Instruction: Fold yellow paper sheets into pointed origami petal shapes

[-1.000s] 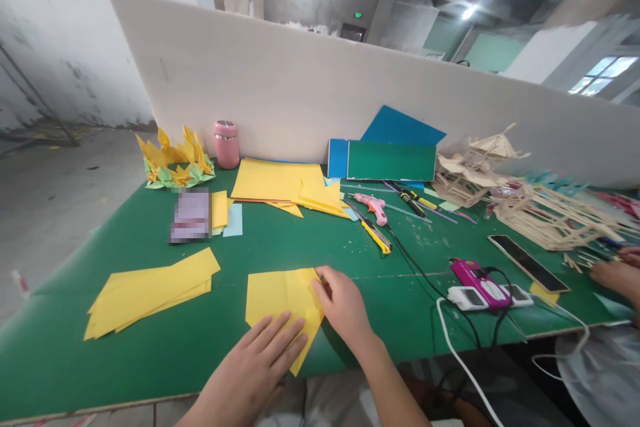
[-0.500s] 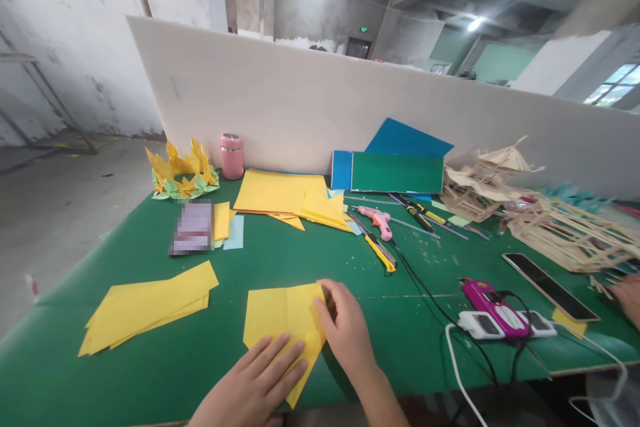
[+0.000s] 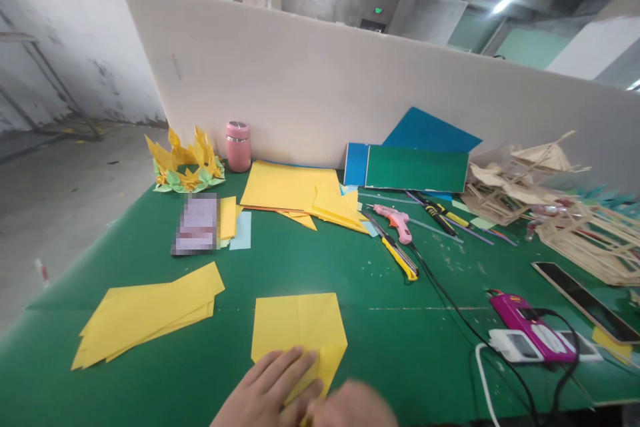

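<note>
A folded yellow paper (image 3: 300, 330) lies on the green table (image 3: 320, 260) near its front edge. My left hand (image 3: 270, 390) rests flat on the paper's near corner, fingers stretched out. My right hand (image 3: 350, 407) sits at the bottom edge next to the left hand, at the paper's lower right tip; it is blurred and its fingers do not show.
A stack of yellow sheets (image 3: 145, 310) lies to the left. Farther back are more yellow sheets (image 3: 300, 190), paper flowers (image 3: 187, 163), a pink cup (image 3: 239, 145), a utility knife (image 3: 397, 253), glue guns (image 3: 397, 220), a power strip (image 3: 530, 343), stick models (image 3: 550, 200).
My right hand has drawn back from the paper's upper right corner to the bottom edge. The paper's top now lies uncovered. The view has shifted slightly upward and left.
</note>
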### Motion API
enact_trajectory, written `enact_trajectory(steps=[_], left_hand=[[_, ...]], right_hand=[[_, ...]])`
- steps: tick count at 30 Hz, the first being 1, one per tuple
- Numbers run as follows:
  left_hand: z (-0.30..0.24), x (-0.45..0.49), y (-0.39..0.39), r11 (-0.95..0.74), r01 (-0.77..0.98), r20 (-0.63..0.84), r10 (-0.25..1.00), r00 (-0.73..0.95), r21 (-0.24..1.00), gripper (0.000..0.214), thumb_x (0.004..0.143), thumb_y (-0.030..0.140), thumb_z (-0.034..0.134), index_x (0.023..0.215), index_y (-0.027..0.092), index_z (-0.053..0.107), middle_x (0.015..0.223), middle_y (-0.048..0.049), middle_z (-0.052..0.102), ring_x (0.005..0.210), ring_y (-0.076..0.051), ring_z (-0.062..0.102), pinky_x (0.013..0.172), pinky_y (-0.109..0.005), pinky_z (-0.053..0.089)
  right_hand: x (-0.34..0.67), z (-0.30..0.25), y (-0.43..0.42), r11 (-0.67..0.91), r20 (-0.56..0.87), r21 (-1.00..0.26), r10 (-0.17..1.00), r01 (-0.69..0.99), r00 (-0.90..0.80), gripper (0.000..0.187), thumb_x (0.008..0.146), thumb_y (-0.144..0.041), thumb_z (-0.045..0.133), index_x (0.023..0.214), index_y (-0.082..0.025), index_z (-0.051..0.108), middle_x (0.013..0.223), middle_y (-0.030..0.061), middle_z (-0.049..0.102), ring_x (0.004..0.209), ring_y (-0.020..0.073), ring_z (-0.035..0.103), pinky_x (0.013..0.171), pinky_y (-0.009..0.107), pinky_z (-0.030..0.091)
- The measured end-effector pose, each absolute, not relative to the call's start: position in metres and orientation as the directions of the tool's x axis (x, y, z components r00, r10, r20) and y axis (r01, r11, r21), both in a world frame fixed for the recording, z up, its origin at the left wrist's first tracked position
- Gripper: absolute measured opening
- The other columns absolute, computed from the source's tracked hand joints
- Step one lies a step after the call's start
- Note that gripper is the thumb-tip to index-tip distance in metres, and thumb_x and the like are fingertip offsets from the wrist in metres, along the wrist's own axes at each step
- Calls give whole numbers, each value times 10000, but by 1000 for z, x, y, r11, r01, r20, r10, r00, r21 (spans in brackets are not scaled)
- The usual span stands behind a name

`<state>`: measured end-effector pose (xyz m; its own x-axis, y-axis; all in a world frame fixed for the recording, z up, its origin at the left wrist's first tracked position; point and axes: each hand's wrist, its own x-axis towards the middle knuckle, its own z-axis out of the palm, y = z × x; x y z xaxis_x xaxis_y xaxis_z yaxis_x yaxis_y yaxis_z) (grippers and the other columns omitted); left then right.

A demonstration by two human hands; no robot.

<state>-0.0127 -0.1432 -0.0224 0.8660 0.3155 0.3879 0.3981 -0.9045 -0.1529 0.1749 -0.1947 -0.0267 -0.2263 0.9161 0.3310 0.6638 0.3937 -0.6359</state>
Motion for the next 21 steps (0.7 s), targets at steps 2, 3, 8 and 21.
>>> enact_trajectory(steps=[2,3,8,21], left_hand=[[-26,-9,-142,-911,405,391,347,853,-76,294,935,457,505,1112,269,646,1168,-16,686,1020,-194,595,831,-283,455],[-31,-7,-142,-898,440,396,398,827,-18,243,935,418,518,1088,280,648,1159,-17,679,998,-197,592,817,-289,457],[-60,10,-146,-798,554,463,594,658,238,136,903,287,544,830,271,658,1035,-38,621,901,-208,555,771,-311,466],[-52,16,-143,-752,488,432,656,619,443,139,862,220,558,743,245,626,1022,-53,566,1160,-265,477,886,-355,512]], right_hand=[[188,-28,-169,319,352,-620,930,717,-109,276,986,-263,416,1200,-229,587,1204,116,606,1034,246,594,873,464,509],[194,-29,-157,235,372,-576,928,783,-5,270,975,-272,421,1162,-253,615,1164,104,632,1033,260,596,866,466,507],[197,-34,-127,196,464,-443,885,875,36,250,882,-252,486,1097,-233,611,1173,108,631,1076,299,567,860,476,478],[190,-23,-125,147,338,-723,927,675,159,275,830,-197,505,1076,-190,627,790,39,631,572,154,567,546,265,494]])
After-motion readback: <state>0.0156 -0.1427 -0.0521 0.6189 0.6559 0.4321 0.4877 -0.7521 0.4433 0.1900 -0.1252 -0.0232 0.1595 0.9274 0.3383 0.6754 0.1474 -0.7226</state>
